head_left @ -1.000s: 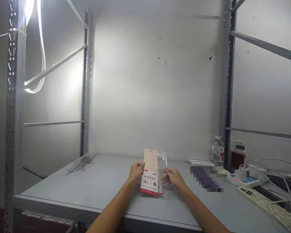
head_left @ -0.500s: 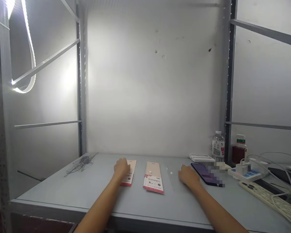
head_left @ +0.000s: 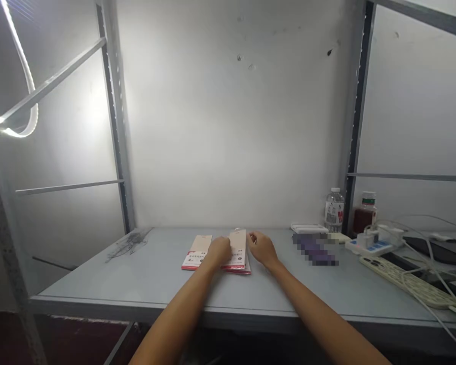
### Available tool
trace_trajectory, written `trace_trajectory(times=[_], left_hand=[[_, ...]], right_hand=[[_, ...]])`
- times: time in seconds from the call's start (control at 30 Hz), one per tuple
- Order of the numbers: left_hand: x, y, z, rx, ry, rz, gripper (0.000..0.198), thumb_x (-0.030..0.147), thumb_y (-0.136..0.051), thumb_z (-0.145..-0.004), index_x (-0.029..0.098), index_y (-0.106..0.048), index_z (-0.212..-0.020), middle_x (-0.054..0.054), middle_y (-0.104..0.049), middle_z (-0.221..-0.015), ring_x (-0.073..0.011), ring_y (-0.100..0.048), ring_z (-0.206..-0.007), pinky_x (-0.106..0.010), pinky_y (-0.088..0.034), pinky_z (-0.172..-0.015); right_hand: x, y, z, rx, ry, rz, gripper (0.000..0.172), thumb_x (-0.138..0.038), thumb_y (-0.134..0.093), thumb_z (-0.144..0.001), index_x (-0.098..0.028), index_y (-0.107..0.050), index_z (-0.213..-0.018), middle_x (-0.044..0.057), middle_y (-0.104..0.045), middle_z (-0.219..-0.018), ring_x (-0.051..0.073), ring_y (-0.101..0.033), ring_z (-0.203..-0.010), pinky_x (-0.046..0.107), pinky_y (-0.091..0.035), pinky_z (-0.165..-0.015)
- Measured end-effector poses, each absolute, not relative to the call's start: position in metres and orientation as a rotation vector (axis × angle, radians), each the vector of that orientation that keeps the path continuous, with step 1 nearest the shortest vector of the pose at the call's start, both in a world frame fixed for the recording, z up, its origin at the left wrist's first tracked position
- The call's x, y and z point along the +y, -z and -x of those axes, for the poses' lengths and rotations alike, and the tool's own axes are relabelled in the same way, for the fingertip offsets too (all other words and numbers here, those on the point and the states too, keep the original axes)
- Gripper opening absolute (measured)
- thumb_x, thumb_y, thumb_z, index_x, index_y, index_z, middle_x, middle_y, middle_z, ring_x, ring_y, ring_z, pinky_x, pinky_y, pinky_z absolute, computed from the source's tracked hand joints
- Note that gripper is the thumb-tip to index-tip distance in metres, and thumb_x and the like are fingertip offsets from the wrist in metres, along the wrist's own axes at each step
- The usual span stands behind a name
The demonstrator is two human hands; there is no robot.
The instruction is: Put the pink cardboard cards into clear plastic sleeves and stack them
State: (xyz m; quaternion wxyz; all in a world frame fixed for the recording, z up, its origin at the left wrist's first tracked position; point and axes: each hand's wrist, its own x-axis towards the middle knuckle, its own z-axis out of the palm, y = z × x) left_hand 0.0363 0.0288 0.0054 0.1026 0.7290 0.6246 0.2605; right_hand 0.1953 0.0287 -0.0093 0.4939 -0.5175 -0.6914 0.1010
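Observation:
Two flat beige card packets with red lower edges lie on the grey table (head_left: 137, 284). The left packet (head_left: 196, 251) lies free. My left hand (head_left: 219, 251) rests with curled fingers on the left edge of the right packet (head_left: 237, 247). On that packet's right edge sits my right hand (head_left: 261, 249), fingers bent and touching it. The clear plastic sleeve seen earlier is hard to make out now.
A phone (head_left: 314, 248) lies right of my hands, with a white box (head_left: 309, 228), a water bottle (head_left: 334, 210) and a red-filled jar (head_left: 363, 213) behind it. A power strip (head_left: 368, 245), cables and a white keyboard (head_left: 406, 283) fill the right side. Thin wires (head_left: 128, 243) lie far left.
The packet and sleeve I held up were laid down as two packets on the table. Both hands spread apart, then came back together onto the right packet.

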Motion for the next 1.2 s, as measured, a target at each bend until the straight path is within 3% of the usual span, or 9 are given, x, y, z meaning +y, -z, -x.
trace_trajectory(times=[0.07, 0.2, 0.33, 0.43, 0.7, 1.2], left_hand=[[0.026, -0.005, -0.035, 1.855, -0.782, -2.195, 0.006, 0.018, -0.053, -0.071, 0.016, -0.055, -0.066, -0.015, -0.061, -0.080, -0.0263, -0.056, -0.090, -0.033, -0.038, -0.077], [0.021, -0.003, -0.039, 1.878, -0.816, -2.286, 0.017, 0.017, -0.038, -0.081, 0.014, -0.055, -0.083, -0.015, -0.060, -0.089, -0.0233, -0.055, -0.087, -0.031, -0.037, -0.075], [0.014, -0.001, -0.047, 1.797, -0.939, -2.401, 0.025, 0.020, -0.030, -0.086, 0.016, -0.054, -0.091, -0.011, -0.061, -0.085, -0.0201, -0.056, -0.078, -0.028, -0.036, -0.069], [0.008, -0.001, -0.050, 1.647, -1.024, -2.459, 0.027, 0.029, -0.031, -0.087, 0.019, -0.055, -0.093, -0.008, -0.062, -0.081, -0.0187, -0.055, -0.075, -0.027, -0.036, -0.068], [-0.002, -0.007, -0.049, 1.528, -0.878, -2.480, 0.024, 0.023, -0.036, -0.084, 0.019, -0.057, -0.074, -0.004, -0.057, -0.066, -0.0143, -0.050, -0.060, -0.024, -0.033, -0.057], [0.003, -0.002, -0.052, 1.584, -0.938, -2.402, 0.020, 0.026, -0.042, -0.077, 0.018, -0.058, -0.068, -0.004, -0.059, -0.063, -0.0142, -0.049, -0.059, -0.025, -0.031, -0.056]], right_hand=[[0.027, 0.008, -0.195, -1.614, -0.278, 1.298, 0.033, -0.048, -0.041, -0.078, -0.020, -0.059, -0.077, 0.003, -0.059, -0.069, 0.017, -0.052, -0.066, 0.026, -0.034, -0.060], [0.026, 0.005, -0.191, -1.447, -0.494, 1.355, 0.039, -0.054, -0.051, -0.069, -0.018, -0.058, -0.079, 0.005, -0.059, -0.069, 0.018, -0.054, -0.067, 0.025, -0.036, -0.057], [0.022, 0.003, -0.183, -1.439, -0.978, 1.107, 0.027, -0.044, -0.051, -0.070, -0.018, -0.050, -0.062, 0.000, -0.049, -0.050, 0.011, -0.044, -0.044, 0.023, -0.029, -0.042], [0.017, 0.002, -0.185, -1.393, -1.053, 1.065, 0.019, -0.032, -0.051, -0.068, -0.018, -0.046, -0.056, -0.002, -0.044, -0.046, 0.008, -0.038, -0.039, 0.022, -0.025, -0.038], [0.011, 0.001, -0.197, -1.422, -0.980, 1.100, 0.020, -0.025, -0.048, -0.064, -0.019, -0.040, -0.047, -0.004, -0.040, -0.040, 0.008, -0.035, -0.040, 0.022, -0.025, -0.039], [0.007, 0.002, -0.201, -1.529, -1.017, 1.029, 0.021, -0.027, -0.050, -0.064, -0.018, -0.043, -0.046, -0.004, -0.043, -0.040, 0.008, -0.037, -0.039, 0.023, -0.026, -0.040]])
